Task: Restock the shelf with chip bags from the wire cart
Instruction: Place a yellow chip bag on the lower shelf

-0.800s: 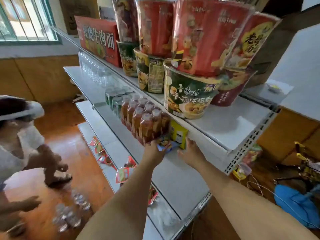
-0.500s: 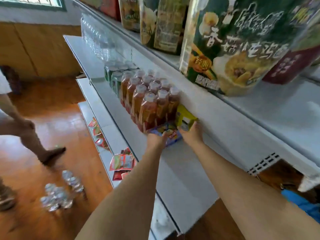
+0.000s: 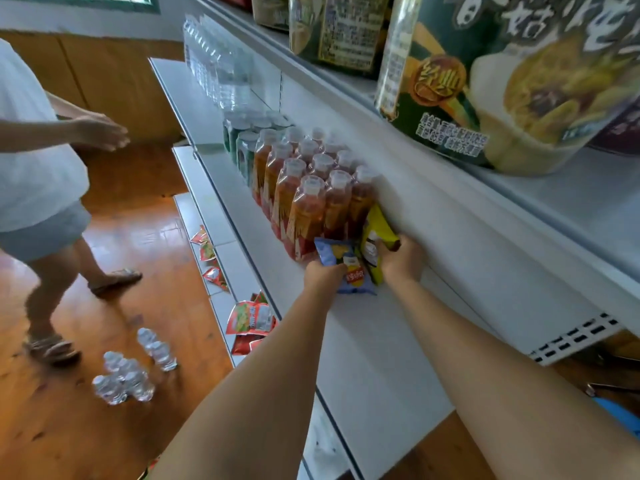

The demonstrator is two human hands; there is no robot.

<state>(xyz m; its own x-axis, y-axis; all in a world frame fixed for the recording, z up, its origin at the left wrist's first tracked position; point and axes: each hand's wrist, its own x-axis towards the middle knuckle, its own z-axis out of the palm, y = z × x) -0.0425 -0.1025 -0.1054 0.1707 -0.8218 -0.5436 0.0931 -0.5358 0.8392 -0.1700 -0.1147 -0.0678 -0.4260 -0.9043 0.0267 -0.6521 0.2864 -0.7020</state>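
Gripping the blue chip bag (image 3: pixel 341 263) in the left hand (image 3: pixel 322 277) and the yellow chip bag (image 3: pixel 375 233) in the right hand (image 3: pixel 401 259), both bags touch the bottles (image 3: pixel 311 199) on the shelf (image 3: pixel 374 341).

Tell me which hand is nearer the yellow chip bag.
Right. The right hand grips the yellow chip bag at its near end; the left hand holds the blue chip bag beside it.
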